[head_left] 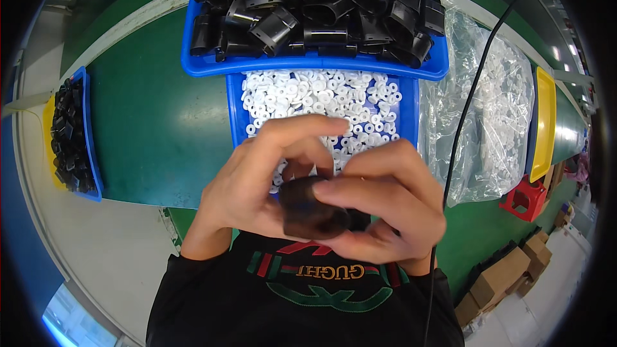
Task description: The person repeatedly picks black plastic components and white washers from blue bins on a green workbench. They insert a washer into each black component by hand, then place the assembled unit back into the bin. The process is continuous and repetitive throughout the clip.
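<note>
Close in front of my chest, my two hands meet on one dark plastic part (305,212), slightly blurred, which looks like a short hollow black housing. My left hand (247,173) grips it from the left, index finger arched out over the tray. From the right, my right hand (398,205) presses thumb and fingers on it; a small black piece (358,220) shows between those fingers, its kind unclear. Just beyond the hands lies a blue tray (238,115) full of white ring washers (302,93), partly hidden by my fingers.
A blue bin (315,65) heaped with black housings (276,29) stands behind the washers. At the right are a clear plastic bag (495,115) of white pieces, a hanging black cable (472,90) and a yellow tray (545,125). Far left sits another bin of black parts (67,135).
</note>
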{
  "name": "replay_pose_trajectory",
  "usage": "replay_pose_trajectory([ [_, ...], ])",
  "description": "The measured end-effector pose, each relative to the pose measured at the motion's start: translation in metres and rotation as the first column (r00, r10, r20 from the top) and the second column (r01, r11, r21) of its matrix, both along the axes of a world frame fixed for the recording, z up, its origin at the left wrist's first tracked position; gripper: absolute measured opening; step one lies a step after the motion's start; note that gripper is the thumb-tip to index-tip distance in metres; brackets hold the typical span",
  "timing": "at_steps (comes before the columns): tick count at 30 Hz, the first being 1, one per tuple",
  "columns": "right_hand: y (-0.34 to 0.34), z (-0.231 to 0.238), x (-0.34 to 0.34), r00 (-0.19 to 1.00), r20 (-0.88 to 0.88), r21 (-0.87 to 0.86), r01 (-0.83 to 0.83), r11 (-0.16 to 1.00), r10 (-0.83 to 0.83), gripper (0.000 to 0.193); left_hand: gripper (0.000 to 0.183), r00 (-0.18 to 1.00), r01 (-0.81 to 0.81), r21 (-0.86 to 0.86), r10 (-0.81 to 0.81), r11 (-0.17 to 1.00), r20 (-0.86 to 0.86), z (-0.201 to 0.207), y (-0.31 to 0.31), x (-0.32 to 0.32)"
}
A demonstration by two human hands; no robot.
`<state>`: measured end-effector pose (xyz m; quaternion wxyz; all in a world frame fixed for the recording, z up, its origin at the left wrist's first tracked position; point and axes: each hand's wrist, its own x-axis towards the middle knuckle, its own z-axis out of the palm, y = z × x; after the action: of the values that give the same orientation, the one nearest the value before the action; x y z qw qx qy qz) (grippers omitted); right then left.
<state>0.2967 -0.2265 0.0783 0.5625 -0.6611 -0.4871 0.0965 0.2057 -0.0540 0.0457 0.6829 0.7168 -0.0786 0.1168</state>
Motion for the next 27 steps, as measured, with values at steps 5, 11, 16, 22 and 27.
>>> replay_pose_trajectory([
  [5, -0.002, -0.007, 0.006, 0.991, 0.043, 0.074, 0.124, 0.989, -0.128, 0.043, 0.091, 0.997, -0.071, 0.027, 0.07, 0.997, 0.032, -0.003, 0.023, -0.009],
  [11, -0.001, -0.027, 0.001, 0.98, 0.096, -0.022, 0.177, 0.984, -0.174, 0.044, 0.091, 0.993, -0.117, 0.047, 0.116, 0.992, 0.016, -0.011, 0.032, -0.025],
  [16, -0.004, -0.008, -0.001, 0.979, 0.122, -0.019, 0.169, 0.985, -0.165, 0.044, 0.084, 0.994, -0.112, 0.089, 0.111, 0.99, 0.013, -0.011, 0.03, -0.022],
  [22, 0.001, -0.025, 0.004, 0.975, 0.15, 0.0, 0.163, 0.987, -0.161, 0.046, 0.074, 0.99, -0.129, 0.034, 0.127, 0.991, 0.067, -0.012, 0.035, -0.021],
  [27, -0.001, -0.025, 0.0, 0.98, 0.129, -0.007, 0.155, 0.988, -0.153, 0.046, 0.055, 0.987, -0.162, 0.044, 0.161, 0.986, 0.018, -0.013, 0.032, -0.022],
])
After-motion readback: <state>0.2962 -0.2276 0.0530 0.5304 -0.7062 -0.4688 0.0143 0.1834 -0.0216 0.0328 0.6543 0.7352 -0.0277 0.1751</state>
